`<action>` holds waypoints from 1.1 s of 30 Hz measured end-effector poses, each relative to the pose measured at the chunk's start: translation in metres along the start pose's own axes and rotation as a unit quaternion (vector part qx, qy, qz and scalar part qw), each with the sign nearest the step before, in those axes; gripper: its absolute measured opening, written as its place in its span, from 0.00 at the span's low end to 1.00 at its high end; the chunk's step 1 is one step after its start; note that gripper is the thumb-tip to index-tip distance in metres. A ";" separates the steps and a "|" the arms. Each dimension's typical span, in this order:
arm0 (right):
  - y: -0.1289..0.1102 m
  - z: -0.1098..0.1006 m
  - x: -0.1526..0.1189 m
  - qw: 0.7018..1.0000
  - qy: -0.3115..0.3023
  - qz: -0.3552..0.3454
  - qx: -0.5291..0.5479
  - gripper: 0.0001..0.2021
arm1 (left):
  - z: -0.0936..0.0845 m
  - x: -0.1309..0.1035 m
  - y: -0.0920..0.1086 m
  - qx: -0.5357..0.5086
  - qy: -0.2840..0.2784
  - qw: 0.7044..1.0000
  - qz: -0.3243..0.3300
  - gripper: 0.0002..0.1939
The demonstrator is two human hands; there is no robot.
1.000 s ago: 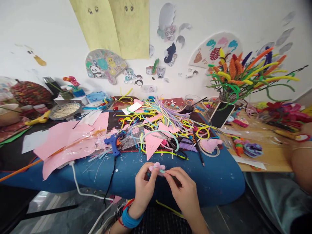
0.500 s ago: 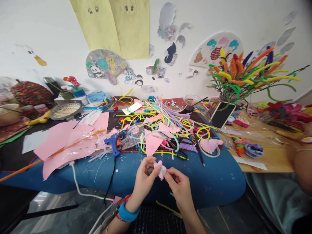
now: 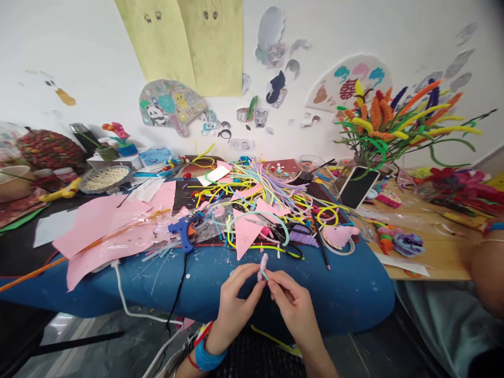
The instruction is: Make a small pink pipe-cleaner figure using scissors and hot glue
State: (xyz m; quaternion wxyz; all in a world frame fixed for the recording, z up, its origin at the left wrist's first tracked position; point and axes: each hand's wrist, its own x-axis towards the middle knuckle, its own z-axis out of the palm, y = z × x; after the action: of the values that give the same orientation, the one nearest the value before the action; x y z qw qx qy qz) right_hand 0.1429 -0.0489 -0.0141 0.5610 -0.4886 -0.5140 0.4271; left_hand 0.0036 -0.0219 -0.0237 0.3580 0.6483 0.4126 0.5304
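over blue table edge [image 3: 350, 294] | hands [image 3: 237, 300] [image 3: 294, 307] close, tilted inward — left pinching pink fuzzy piece [image 3: 263, 261], right its mint strip [image 3: 265, 275]

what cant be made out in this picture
- Head view: gripped part of pink craft, covered by left hand.
- Head view: pinched end of green strip, covered by right hand.
- Head view: co-worker's arm, cut off by right edge.
- Head view: orange stick, cut off by left edge.

Bright, soft light; glare on floor [image 3: 82, 321] lower L; wide-angle bend nr edges
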 end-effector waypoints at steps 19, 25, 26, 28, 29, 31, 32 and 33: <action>-0.006 -0.015 -0.002 0.979 0.084 -0.001 -0.185 0.11 | -0.003 0.011 0.009 -0.229 -0.031 0.942 -0.245 0.12; -0.006 -0.010 -0.003 0.984 0.094 0.020 -0.153 0.13 | 0.003 0.010 0.010 -0.213 -0.041 0.944 -0.250 0.13; -0.006 -0.010 -0.003 0.984 0.093 0.021 -0.151 0.13 | 0.004 0.010 0.009 -0.207 -0.041 0.946 -0.246 0.13; -0.007 -0.011 -0.004 0.985 0.079 0.027 -0.148 0.14 | 0.006 0.010 0.007 -0.200 -0.037 0.947 -0.247 0.12; -0.008 -0.012 -0.004 0.986 0.065 0.033 -0.147 0.14 | 0.006 0.011 0.006 -0.200 -0.035 0.947 -0.251 0.12; -0.008 -0.014 -0.003 0.988 0.036 0.044 -0.147 0.15 | 0.006 0.011 0.005 -0.202 -0.031 0.945 -0.256 0.14; -0.009 -0.015 -0.003 0.988 0.027 0.047 -0.147 0.16 | 0.006 0.012 0.005 -0.202 -0.028 0.945 -0.256 0.15; -0.009 -0.016 -0.003 0.988 0.023 0.047 -0.146 0.16 | 0.005 0.013 0.005 -0.201 -0.027 0.946 -0.254 0.15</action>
State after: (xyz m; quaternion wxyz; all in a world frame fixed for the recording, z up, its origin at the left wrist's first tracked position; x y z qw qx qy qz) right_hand 0.1582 -0.0552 -0.0054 0.4741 -0.5987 -0.5345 0.3621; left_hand 0.0109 -0.0122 -0.0149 0.6145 0.4505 0.4392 0.4759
